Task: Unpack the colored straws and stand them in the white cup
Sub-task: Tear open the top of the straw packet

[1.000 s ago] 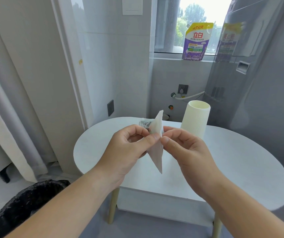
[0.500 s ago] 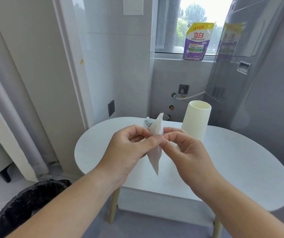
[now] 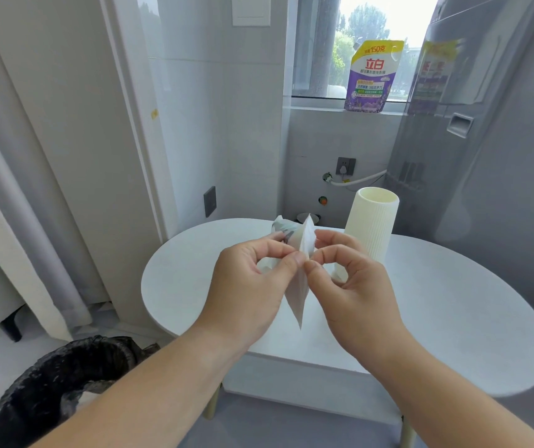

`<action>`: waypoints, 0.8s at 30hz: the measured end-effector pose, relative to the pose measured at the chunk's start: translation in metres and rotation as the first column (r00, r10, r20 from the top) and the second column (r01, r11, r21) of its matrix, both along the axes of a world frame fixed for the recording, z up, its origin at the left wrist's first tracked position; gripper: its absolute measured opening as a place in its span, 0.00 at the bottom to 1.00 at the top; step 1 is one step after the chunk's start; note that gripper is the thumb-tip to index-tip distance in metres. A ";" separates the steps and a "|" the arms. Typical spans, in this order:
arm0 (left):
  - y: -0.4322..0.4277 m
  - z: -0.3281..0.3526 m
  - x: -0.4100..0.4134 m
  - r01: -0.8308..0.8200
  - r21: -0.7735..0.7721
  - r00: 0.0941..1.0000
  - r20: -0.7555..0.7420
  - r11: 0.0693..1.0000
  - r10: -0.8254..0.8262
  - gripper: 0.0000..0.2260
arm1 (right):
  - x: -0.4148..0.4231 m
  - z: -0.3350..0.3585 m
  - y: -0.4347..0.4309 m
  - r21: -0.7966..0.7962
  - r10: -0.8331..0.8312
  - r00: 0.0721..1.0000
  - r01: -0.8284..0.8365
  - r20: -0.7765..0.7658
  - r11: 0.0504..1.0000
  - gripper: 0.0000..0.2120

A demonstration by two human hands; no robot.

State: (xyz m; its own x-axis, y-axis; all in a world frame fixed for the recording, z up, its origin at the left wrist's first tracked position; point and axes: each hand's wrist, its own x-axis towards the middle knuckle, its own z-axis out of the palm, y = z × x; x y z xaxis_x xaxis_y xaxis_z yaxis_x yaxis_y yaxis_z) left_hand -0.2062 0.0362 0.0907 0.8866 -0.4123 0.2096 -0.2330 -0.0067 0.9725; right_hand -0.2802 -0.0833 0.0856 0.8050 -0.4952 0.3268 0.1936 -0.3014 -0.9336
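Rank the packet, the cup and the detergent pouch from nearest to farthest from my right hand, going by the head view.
1. Packet, pinched by the right hand itself.
2. Cup, on the table just behind it.
3. Detergent pouch, far back on the windowsill.

Between the fingers (image 3: 294, 259), a white packet (image 3: 298, 295) with grey print at its top; beyond them a cream, vertically ribbed cup (image 3: 370, 227); farther, a purple-and-yellow detergent pouch (image 3: 370, 79).
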 end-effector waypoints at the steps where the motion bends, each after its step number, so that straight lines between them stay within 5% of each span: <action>1: 0.000 0.000 -0.001 -0.007 0.014 1.000 0.019 1.000 0.007 0.04 | 0.000 0.001 0.001 0.004 0.003 1.000 -0.003 -0.004 1.000 0.08; 11: 0.006 -0.006 0.015 -0.038 -0.064 0.997 -0.074 0.997 0.033 0.06 | 0.005 -0.004 -0.020 -0.009 -0.118 0.992 0.118 -0.033 0.993 0.09; 18: 0.000 -0.003 0.005 -0.022 -0.017 0.997 0.076 1.000 0.023 0.04 | 0.004 -0.006 -0.012 -0.156 -0.101 0.994 0.107 0.046 0.982 0.01; 24: 0.001 -0.001 0.000 -0.157 0.121 0.967 0.222 0.980 0.127 0.02 | 0.004 -0.005 -0.020 -0.073 -0.107 0.994 0.108 0.009 0.992 0.13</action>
